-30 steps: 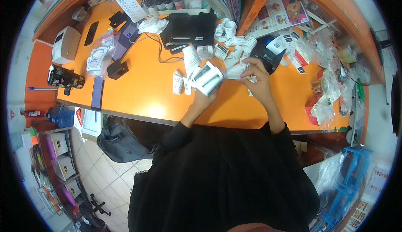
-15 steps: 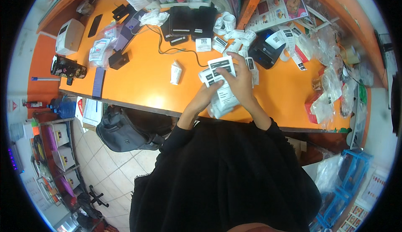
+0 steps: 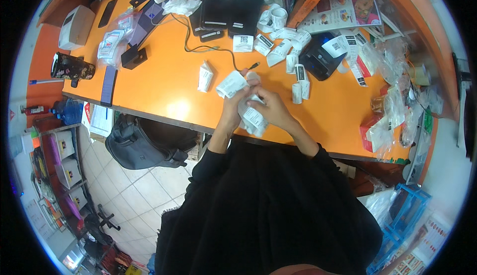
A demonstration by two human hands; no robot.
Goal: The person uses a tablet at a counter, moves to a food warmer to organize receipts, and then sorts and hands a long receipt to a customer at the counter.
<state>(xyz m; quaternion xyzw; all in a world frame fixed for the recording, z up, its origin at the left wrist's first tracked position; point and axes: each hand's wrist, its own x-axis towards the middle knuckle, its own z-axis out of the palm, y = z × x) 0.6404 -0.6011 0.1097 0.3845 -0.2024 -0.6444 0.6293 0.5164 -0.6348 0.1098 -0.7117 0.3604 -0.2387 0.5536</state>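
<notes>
Both hands meet over the near part of the orange table (image 3: 164, 89), curled round a bunch of white paper labels (image 3: 255, 119) that hangs between the palms. The left hand (image 3: 232, 108) is closed on the paper, and one printed flap (image 3: 231, 84) sticks out past its fingers toward the upper left; the right hand (image 3: 274, 107) lies against it, its thumb pressing on the bunch from the other side. Which fingertips carry which layer I cannot tell, since the hands overlap. To handle this well, let the left hand do the steady gripping and the right do the small shifting — light pressure only, as thin paper like this probably creases easily. It would help to work by the edges, and to bring the jutting flap in line before squeezing the layers any tighter. Mind the dark cable (image 3: 229, 51), whose plug end lies just beyond the fingers and could snag a loose corner. A standing folded paper piece (image 3: 204, 76) to the left and some loose labels (image 3: 300, 84) to the right are best left outside the elbows' sweep.
</notes>
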